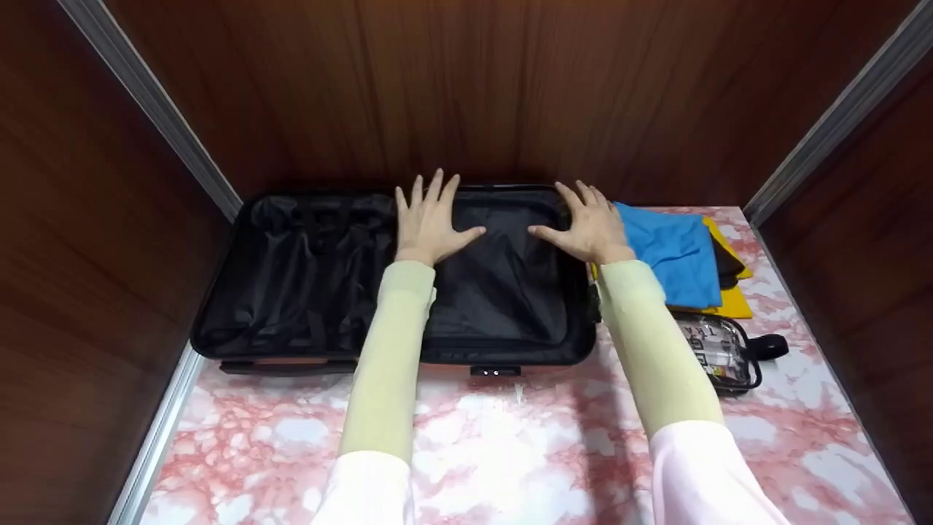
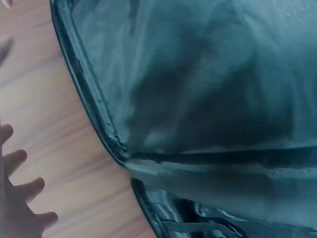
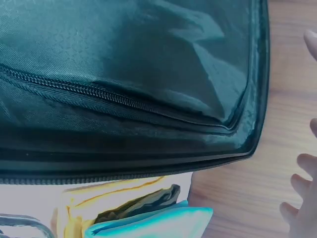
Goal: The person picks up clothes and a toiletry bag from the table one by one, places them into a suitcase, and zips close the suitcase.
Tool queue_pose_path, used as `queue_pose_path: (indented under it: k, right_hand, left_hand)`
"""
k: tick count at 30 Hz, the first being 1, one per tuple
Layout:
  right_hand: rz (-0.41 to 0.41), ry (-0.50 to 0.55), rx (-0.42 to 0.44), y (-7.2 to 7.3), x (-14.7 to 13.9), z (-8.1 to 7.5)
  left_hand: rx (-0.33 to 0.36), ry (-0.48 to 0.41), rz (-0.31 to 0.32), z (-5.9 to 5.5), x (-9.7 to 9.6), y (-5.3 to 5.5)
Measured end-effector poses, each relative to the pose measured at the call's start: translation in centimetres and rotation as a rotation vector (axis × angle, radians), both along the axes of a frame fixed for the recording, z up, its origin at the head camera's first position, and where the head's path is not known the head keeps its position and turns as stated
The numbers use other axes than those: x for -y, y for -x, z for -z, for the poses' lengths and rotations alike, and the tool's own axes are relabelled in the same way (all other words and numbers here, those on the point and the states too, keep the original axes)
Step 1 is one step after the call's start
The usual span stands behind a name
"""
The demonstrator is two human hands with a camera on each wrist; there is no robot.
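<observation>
Two halves make up the black-lined suitcase (image 1: 368, 251) that lies open in front of you, its overall spread running left to right along the foot of the wooden wall (image 1: 466, 80). Your hands bracket the right half (image 1: 503, 299): most of its lining lies between them and to their near side, and its length runs near to far. Your left hand (image 1: 430, 230) is above its far left part, beside the seam with the left half (image 1: 291, 281); your right hand (image 1: 594, 227) is above its far right corner. Neither is clearly nearer the lining. Both have fingers spread and thumbs pointing inward, pinching nothing; you cannot tell from these views whether either touches the rim. Farther right, your right hand is the nearer one to the blue cloth (image 1: 667, 255), which lies on yellow cloth (image 1: 735, 305) and dark cloth (image 1: 727, 264). On their near side, a clear pouch (image 1: 713, 346) rests on the marbled surface (image 1: 503, 459).
</observation>
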State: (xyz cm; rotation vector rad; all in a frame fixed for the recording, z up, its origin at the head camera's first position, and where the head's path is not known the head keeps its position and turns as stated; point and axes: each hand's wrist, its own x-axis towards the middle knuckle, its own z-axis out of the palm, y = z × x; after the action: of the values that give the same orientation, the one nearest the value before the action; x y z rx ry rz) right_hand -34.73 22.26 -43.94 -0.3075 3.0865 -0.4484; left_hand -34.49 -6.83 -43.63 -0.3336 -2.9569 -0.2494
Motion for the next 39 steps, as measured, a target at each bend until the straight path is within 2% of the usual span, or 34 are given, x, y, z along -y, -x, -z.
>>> queue_pose_path:
  k: [4,11,16,26,32,39]
  right_hand:
    - [-0.007,0.028,-0.015,0.0,-0.1,-0.1]
    - [-0.017,0.125,-0.057,-0.1,0.4,-0.7]
    - [-0.033,0.165,-0.098,-0.3,0.6,-1.0]
    - [-0.059,0.221,-0.224,-1.4,-0.4,-0.6]
    - [-0.078,0.248,-0.262,-2.7,-1.2,-0.3]
    - [-0.116,0.259,-0.283,-4.1,-1.9,0.4]
  left_hand:
    - [-0.009,-0.009,0.013,-0.4,-0.9,0.0]
    - [-0.020,0.002,-0.007,-1.4,-2.6,-0.3]
    - [-0.041,-0.025,0.004,-1.9,-3.7,-0.7]
    - [-0.098,-0.084,0.049,-1.6,-4.6,-2.0]
    - [-0.126,-0.080,0.076,-1.7,-4.9,-2.8]
    - [-0.157,-0.146,0.114,-1.2,-6.0,-4.1]
